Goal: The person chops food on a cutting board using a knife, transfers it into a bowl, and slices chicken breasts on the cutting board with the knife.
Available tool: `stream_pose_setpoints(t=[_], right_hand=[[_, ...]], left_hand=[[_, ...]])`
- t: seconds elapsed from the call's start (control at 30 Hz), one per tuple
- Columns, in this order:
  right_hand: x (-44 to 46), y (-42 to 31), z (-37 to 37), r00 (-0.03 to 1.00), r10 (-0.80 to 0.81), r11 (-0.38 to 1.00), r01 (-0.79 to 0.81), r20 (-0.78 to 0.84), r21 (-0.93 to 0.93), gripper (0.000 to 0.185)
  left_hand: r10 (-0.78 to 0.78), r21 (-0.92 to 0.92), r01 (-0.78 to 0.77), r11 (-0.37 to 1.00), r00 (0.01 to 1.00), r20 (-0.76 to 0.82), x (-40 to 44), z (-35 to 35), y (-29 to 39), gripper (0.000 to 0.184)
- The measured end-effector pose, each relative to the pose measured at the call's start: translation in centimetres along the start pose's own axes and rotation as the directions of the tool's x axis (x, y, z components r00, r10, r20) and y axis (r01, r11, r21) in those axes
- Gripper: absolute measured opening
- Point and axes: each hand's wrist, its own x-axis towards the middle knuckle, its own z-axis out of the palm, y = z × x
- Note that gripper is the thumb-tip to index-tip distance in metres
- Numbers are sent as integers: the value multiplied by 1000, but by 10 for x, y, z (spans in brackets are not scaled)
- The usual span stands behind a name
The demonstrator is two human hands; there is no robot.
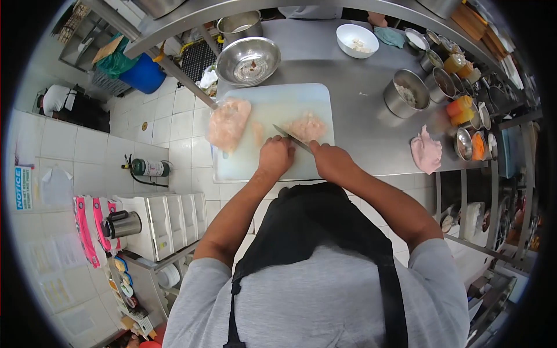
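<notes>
A knife (pixel 293 138) is held in my right hand (pixel 331 160), its blade pointing up and left over the white cutting board (pixel 272 95). My left hand (pixel 276 154) rests on the board just left of the blade, fingers drawn together; whether it pinches anything is hidden. Beyond the blade, to the right, lies a heap of chopped pale pink meat (pixel 307 126). A small strip of meat (pixel 257 132) sits above my left hand. At the board's left edge is a large pile of pale meat (pixel 228 123).
Behind the board stand a steel bowl (pixel 248 62) and a white bowl (pixel 357 41). A steel pot (pixel 407 94) and a pink cloth (pixel 426 149) are on the steel table to the right, near several containers. Another person (pixel 74 104) is at the far left.
</notes>
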Motion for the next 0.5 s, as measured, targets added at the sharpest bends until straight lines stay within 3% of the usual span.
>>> stream_pose_setpoints(t=[0.17,0.37,0.5], right_hand=[[-25,-7,-26,999,-2,999,4,47,-42,23],[-7,0,3,998,37,999,-39,43,26,28],[-3,-5,-21,992,49,999,-49,117,-6,32]], left_hand=[[-59,-56,52,997,991,-119,-7,-6,7,19],[-16,-31,15,999,1000,-26,-3,3,-4,17],[-42,-57,37,998,995,-90,-6,-4,4,17]])
